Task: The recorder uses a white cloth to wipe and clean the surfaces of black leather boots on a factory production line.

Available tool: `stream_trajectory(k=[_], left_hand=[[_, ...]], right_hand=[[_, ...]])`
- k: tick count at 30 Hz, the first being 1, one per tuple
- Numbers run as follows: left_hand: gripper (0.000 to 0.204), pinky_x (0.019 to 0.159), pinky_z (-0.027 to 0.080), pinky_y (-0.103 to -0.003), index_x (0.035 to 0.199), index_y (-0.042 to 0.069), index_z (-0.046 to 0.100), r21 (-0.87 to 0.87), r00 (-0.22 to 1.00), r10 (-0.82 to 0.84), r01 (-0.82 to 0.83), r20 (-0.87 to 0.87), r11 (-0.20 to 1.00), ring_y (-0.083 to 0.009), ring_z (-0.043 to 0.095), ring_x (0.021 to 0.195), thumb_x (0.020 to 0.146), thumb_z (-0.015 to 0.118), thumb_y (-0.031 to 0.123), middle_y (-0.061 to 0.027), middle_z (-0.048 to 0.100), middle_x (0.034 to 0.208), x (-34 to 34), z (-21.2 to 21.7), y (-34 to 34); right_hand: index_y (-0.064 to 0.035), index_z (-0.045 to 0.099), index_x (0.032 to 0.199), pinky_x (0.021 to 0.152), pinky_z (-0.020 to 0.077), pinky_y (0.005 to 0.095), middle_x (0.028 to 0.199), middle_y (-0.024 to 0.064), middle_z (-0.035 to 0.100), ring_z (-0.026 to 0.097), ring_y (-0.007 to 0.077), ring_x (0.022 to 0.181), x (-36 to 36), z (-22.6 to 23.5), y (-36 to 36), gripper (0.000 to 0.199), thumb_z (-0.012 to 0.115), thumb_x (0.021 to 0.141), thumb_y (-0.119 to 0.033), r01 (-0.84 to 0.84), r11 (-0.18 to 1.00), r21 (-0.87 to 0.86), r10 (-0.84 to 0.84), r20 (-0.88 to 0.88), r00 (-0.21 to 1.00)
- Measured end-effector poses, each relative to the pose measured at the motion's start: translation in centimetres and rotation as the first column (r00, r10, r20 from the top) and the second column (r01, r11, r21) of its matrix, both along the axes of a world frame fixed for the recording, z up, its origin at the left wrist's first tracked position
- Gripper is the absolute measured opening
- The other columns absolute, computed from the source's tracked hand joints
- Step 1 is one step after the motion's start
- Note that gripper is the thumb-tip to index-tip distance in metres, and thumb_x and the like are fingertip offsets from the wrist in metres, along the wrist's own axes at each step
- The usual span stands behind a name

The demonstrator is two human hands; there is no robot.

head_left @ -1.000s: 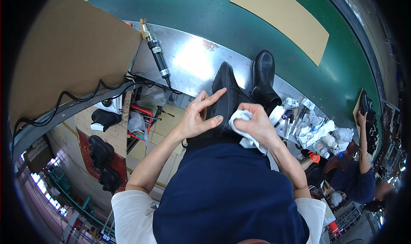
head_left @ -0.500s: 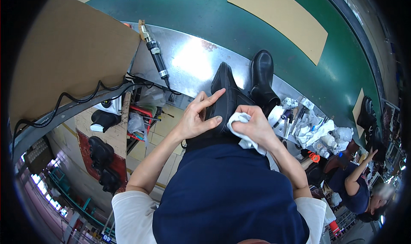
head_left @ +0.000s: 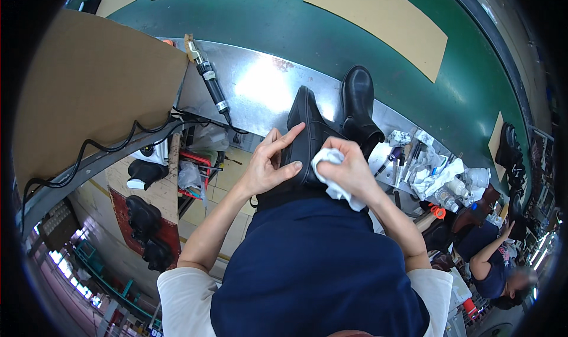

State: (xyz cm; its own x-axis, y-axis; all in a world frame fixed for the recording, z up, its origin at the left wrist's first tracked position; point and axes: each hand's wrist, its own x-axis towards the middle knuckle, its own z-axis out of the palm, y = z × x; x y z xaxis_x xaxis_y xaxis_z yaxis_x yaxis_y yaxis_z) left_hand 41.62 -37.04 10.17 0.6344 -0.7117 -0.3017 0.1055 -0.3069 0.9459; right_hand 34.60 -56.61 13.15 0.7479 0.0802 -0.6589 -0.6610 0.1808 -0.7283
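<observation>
A black ankle boot (head_left: 307, 130) lies across my lap, against the near edge of a shiny metal bench (head_left: 260, 91). My left hand (head_left: 271, 162) grips the boot's side, forefinger stretched along the leather. My right hand (head_left: 349, 171) is closed on a crumpled white cloth (head_left: 331, 174) and presses it against the boot. A second black boot (head_left: 358, 109) stands upright on the bench just to the right.
A black powered hand tool (head_left: 210, 82) hangs over the bench's left end, near a large cardboard sheet (head_left: 89, 82). Bottles, rags and small tools (head_left: 432, 171) crowd the bench's right end. Another person (head_left: 494, 266) sits lower right. Dark shoes (head_left: 145, 224) rest on shelves below left.
My right hand has shifted the cloth slightly on the boot. The person at the right has lowered from standing by the bench to sitting lower down.
</observation>
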Motion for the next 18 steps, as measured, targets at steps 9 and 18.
stream_trajectory(k=[9,18], left_hand=[[0.068,0.057,0.027,-0.021,0.135,0.005,0.042,-0.003,0.999,-0.009,0.009,-0.033,1.000,-0.0069,0.030,0.067,0.075,0.062,0.028,0.0015,0.028,0.081,0.2,0.1,-0.2],[0.054,0.051,0.031,-0.019,0.129,0.012,0.052,-0.067,0.995,-0.074,0.079,0.070,0.995,-0.0060,0.037,0.063,0.079,0.065,0.029,0.0007,0.039,0.077,4.7,-0.2,-1.6]], right_hand=[[-0.0023,0.057,0.076,0.053,0.0425,0.0211,0.067,-0.0007,0.058,0.053,0.0050,0.060,1.7,-2.1,-2.1,0.013,0.066,0.067,-0.004,0.048,0.994,-0.098,-0.041,0.069,0.997],[-0.0009,0.058,0.094,0.071,0.0454,0.0220,0.082,0.0015,0.058,0.055,0.0087,0.080,3.6,-1.6,-3.0,0.027,0.061,0.067,-0.001,-0.073,0.972,-0.226,0.150,0.347,0.926]])
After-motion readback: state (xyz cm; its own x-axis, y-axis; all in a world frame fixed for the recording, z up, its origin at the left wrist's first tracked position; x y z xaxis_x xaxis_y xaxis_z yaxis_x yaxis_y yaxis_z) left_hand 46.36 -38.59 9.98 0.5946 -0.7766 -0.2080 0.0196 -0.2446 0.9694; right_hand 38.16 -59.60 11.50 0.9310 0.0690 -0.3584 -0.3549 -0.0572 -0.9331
